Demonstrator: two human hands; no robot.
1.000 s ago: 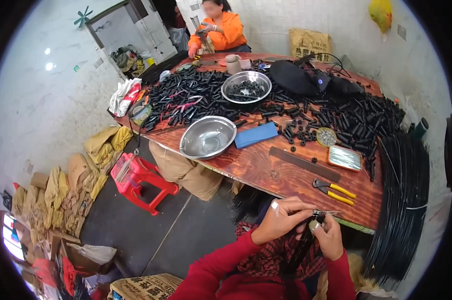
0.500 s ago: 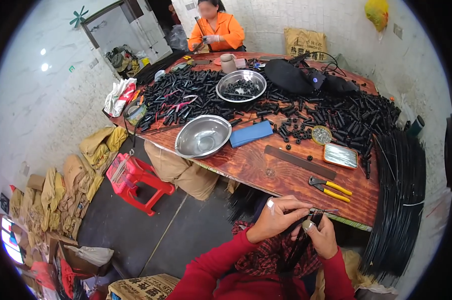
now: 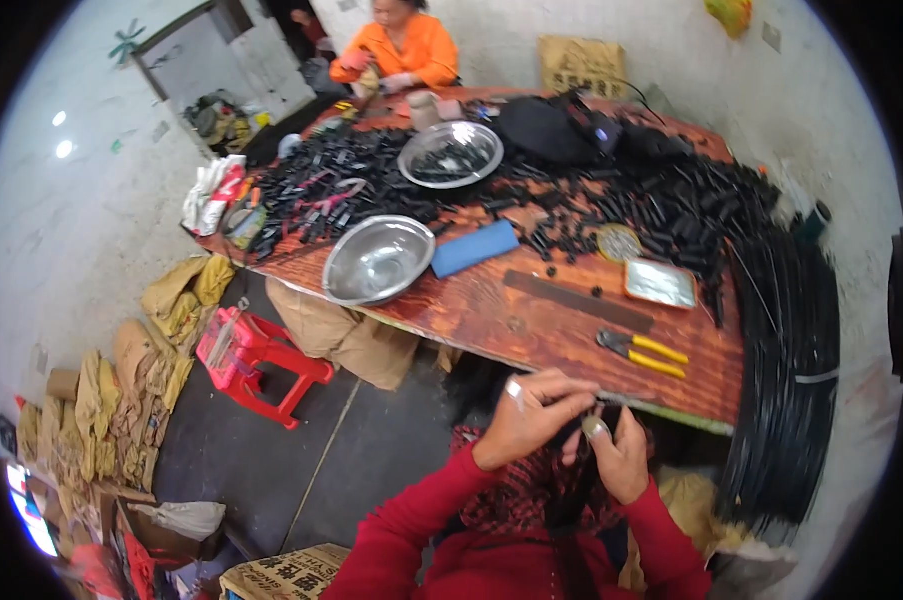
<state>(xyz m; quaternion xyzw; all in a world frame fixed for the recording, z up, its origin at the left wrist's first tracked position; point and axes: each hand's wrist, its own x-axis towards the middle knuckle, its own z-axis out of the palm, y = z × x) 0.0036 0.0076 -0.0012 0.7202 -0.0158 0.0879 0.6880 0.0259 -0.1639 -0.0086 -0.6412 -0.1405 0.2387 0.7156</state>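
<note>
**Hands pinch black strands below the table's near edge**

Hands meet just under the near edge of the table (image 3: pixel 531 320). The left hand (image 3: pixel 531 420), a ring on one finger, closes its fingers narrowly over the top of a bunch of black strands (image 3: pixel 571 490); the right hand (image 3: pixel 619 462) pinches the same bunch from the other side, thumb up. The strands hang down from the fingers over the lap. What exactly the fingertips grip is too small to tell.

Judged from this grip, the work goes best with both pinches kept close together, so the short stretch between them stays taut, and with the loose ends left hanging free rather than bunched into the palm. The pliers (image 3: pixel 643 352) lie near the near edge, within easy reach of the right hand.

Containers: an empty steel bowl (image 3: pixel 378 262) sits at the left edge of the table. A second bowl (image 3: pixel 451 154), farther back, holds a small heap of black pieces. A shallow tray (image 3: pixel 660 284) toward the right side looks shiny inside; its contents cannot be told. Black tubes (image 3: pixel 691 205) lie heaped over the far half, and a coil (image 3: pixel 786 370) hangs off the right edge.
</note>
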